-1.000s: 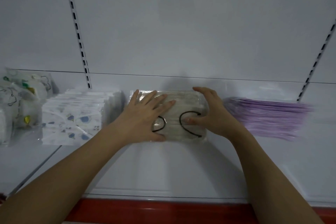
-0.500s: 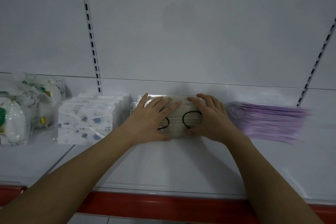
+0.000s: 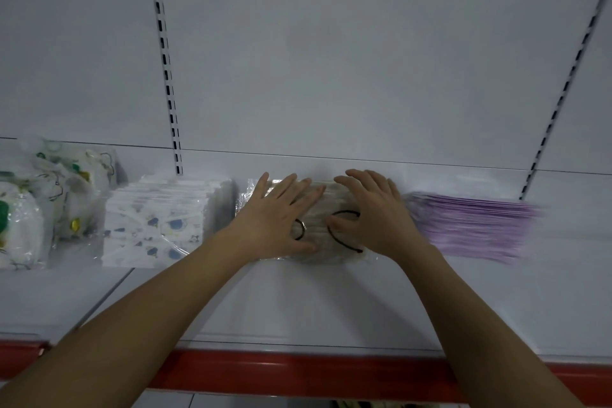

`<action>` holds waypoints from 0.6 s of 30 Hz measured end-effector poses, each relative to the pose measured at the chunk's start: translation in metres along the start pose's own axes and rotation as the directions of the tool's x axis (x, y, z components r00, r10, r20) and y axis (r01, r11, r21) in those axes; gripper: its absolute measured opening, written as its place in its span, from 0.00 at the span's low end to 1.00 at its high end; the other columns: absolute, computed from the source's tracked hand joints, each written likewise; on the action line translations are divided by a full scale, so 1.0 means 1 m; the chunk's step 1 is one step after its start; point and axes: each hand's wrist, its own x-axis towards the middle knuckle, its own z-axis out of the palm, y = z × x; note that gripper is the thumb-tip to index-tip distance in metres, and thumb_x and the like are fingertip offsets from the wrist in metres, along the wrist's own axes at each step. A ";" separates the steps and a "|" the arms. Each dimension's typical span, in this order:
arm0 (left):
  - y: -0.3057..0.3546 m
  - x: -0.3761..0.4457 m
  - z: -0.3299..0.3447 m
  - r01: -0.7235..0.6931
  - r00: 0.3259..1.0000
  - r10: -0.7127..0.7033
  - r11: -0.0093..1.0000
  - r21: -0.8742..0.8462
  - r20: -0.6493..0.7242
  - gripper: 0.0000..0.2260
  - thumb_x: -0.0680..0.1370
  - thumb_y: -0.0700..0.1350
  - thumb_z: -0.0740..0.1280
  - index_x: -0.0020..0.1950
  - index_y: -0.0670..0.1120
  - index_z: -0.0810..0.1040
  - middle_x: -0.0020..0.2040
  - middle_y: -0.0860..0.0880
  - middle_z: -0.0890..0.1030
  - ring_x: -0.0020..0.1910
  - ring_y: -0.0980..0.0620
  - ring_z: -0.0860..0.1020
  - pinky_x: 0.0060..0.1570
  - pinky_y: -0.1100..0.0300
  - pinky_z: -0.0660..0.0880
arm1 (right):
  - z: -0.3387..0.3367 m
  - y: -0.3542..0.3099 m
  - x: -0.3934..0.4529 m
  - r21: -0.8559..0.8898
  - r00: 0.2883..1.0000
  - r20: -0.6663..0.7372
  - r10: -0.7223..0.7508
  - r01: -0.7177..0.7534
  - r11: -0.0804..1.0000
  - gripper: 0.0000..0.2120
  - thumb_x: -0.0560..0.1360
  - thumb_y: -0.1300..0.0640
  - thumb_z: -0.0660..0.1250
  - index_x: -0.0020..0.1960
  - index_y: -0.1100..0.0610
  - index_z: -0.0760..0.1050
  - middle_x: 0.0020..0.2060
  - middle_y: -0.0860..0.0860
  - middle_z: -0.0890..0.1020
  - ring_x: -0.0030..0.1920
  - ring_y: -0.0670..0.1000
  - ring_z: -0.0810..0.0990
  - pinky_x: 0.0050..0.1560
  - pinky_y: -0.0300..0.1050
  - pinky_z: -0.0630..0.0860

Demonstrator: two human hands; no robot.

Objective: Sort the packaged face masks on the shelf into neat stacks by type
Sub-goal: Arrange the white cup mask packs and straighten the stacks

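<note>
— Two hands on one stack: where does it sit?

— The beige stack (image 3: 326, 225), wrapped in clear film with black ear loops showing on top, lies mid-shelf, close to the back panel (image 3: 331, 60). It sits between the printed stack (image 3: 159, 225) and the purple stack (image 3: 473, 225), apart from both.

— How do the hands lie?

— The left hand (image 3: 275, 219) rests flat on the left half, fingers straight and spread, pointing toward the back, thumb near the front edge. The right hand (image 3: 374, 212) covers the right half, fingers extended over the top, thumb touching a loop. Neither grasps anything; both are released, palms pressing down.

— What differs from a second ago?

— Then the right hand cupped the stack's right end, with its fingers at the far corner. Now it lies on top, as the left does, and the two hands are closer together. The left hand has kept its place. The stack looks squarer, and the camera has tilted up, so more of the panel shows.

— And around it?

— Cup-shaped masks (image 3: 39, 202) in clear bags sit far left, just beside the printed stack. The white shelf (image 3: 298, 301) has a red front strip (image 3: 298, 371). Two slotted uprights (image 3: 167, 76) run up the panel.
</note>
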 end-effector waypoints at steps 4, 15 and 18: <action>0.006 0.002 -0.011 0.008 0.999 -0.008 1.000 0.007 -0.044 0.44 0.67 0.75 0.42 0.80 0.58 0.38 0.82 0.54 0.47 0.80 0.50 0.42 0.76 0.40 0.38 | -0.005 -0.001 0.000 0.075 0.990 -0.133 -0.040 0.050 0.996 0.28 0.75 0.41 0.69 0.70 0.52 0.72 0.69 0.49 0.73 0.71 0.53 0.67 0.72 0.54 0.65; 0.094 0.053 -0.085 0.023 0.941 -0.299 0.520 -0.854 -0.156 0.14 0.78 0.49 0.69 0.64 0.50 0.77 0.60 0.50 0.77 0.59 0.51 0.74 0.56 0.60 0.71 | -0.110 0.041 0.002 0.600 0.784 -0.390 0.483 -0.181 0.779 0.05 0.78 0.57 0.63 0.49 0.52 0.78 0.43 0.48 0.82 0.43 0.49 0.81 0.43 0.44 0.78; 0.131 0.078 -0.079 0.102 0.952 -0.306 0.312 -0.944 0.002 0.15 0.78 0.49 0.69 0.64 0.52 0.77 0.60 0.48 0.76 0.50 0.50 0.75 0.50 0.57 0.75 | -0.129 0.102 -0.021 0.550 0.673 -0.400 0.622 -0.367 0.751 0.08 0.77 0.58 0.63 0.51 0.56 0.79 0.47 0.51 0.82 0.45 0.49 0.79 0.45 0.41 0.76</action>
